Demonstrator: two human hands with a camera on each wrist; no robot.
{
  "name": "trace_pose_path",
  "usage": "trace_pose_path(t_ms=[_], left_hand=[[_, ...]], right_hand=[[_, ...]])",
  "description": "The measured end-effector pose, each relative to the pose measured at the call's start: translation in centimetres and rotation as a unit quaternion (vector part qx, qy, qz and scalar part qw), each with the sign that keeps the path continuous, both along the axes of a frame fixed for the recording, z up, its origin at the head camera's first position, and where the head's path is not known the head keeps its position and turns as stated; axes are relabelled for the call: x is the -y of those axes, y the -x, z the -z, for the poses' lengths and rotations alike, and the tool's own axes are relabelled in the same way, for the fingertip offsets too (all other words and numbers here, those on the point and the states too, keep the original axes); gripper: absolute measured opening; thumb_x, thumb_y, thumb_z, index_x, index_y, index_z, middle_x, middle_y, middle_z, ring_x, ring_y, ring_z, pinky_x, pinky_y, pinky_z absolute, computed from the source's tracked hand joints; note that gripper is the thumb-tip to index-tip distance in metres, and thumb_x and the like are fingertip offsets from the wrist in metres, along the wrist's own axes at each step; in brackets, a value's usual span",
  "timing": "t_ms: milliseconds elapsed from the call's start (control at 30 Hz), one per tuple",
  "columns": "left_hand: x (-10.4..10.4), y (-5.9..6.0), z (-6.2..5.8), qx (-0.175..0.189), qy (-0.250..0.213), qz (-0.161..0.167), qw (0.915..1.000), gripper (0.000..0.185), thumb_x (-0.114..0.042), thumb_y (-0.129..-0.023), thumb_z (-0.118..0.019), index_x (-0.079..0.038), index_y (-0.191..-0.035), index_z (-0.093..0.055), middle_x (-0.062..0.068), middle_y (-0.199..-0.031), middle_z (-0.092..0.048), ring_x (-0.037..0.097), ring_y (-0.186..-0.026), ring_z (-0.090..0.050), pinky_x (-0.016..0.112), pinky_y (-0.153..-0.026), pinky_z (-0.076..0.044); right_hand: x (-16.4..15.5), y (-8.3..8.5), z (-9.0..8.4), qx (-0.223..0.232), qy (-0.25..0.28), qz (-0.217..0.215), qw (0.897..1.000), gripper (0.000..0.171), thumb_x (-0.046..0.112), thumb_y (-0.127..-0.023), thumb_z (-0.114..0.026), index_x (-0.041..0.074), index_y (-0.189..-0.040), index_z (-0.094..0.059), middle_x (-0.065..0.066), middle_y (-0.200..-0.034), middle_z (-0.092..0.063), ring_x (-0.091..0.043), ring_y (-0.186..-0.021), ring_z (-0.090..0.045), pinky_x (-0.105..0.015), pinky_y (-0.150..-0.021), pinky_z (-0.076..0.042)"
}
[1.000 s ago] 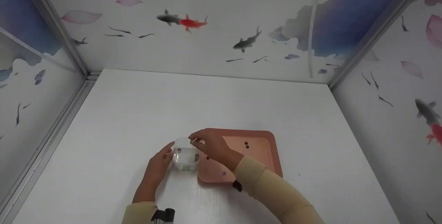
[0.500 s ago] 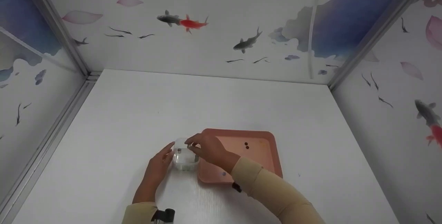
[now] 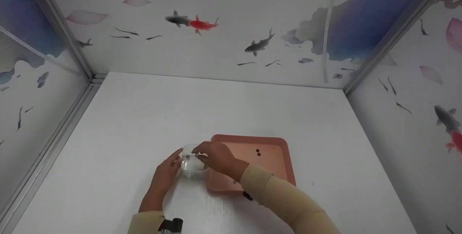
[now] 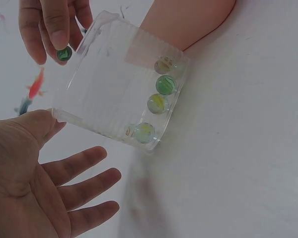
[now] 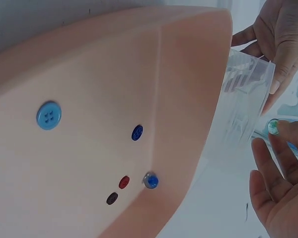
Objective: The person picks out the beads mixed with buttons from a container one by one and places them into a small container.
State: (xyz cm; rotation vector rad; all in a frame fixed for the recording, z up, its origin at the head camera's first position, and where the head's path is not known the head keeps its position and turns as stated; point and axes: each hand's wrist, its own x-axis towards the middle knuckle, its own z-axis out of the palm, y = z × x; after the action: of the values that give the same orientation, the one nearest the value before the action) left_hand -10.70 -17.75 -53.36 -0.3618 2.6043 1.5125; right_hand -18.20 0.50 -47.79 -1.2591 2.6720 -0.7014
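Holding 4 marbles | clear box | pink tray: 4 buttons

1. A white table top is seen, enclosed on the left, far and right sides by upright panels.
2. The far wall is printed with a red fish, grey fish and a blue-purple wash at the right.
3. Pink petals are printed on the left wall and right wall.
4. Grey metal corner posts are fitted where panels meet.
5. Even, soft lighting is seen.
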Motion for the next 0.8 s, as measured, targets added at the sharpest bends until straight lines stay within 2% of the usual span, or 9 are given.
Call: trace_pose_path(t_ms=[200,500,800], left_hand=[[0.0,0.1,0.0,-0.001,0.002,0.000,1.0000,0.046,-0.031,-0.104,-0.044,-0.019,-0.148,-0.040,0.018,-0.142,-0.050,0.039,-0.130,-0.046,0.057,-0.107,-0.035],[0.1,0.1,0.1,0.000,0.001,0.001,1.0000,0.046,-0.031,-0.104,-0.044,-0.019,-0.148,-0.040,0.018,-0.142,-0.049,0.039,-0.130,-0.047,0.057,-0.107,-0.035],[0.1,0.1,0.2,-0.005,0.007,0.000,1.0000,0.045,-0.028,-0.104,-0.045,-0.018,-0.148,-0.041,0.019,-0.140,-0.051,0.040,-0.128,-0.048,0.058,-0.106,-0.036]], right_hand=[[0.1,0.1,0.5,-0.057,-0.012,-0.035,0.998,0.021,0.012,-0.092,-0.067,0.012,-0.113,-0.072,0.002,-0.110,-0.071,-0.009,-0.104,-0.065,-0.022,-0.088,-0.052],[0.1,0.2,0.7,-0.099,-0.014,-0.058,0.993,0.020,0.010,-0.092,-0.067,0.013,-0.110,-0.073,0.001,-0.106,-0.072,-0.009,-0.099,-0.067,-0.021,-0.084,-0.053],[0.4,0.3,1.2,-0.158,-0.032,-0.080,0.984,0.020,0.008,-0.092,-0.065,0.015,-0.108,-0.074,0.003,-0.102,-0.073,-0.009,-0.096,-0.068,-0.020,-0.081,-0.053]])
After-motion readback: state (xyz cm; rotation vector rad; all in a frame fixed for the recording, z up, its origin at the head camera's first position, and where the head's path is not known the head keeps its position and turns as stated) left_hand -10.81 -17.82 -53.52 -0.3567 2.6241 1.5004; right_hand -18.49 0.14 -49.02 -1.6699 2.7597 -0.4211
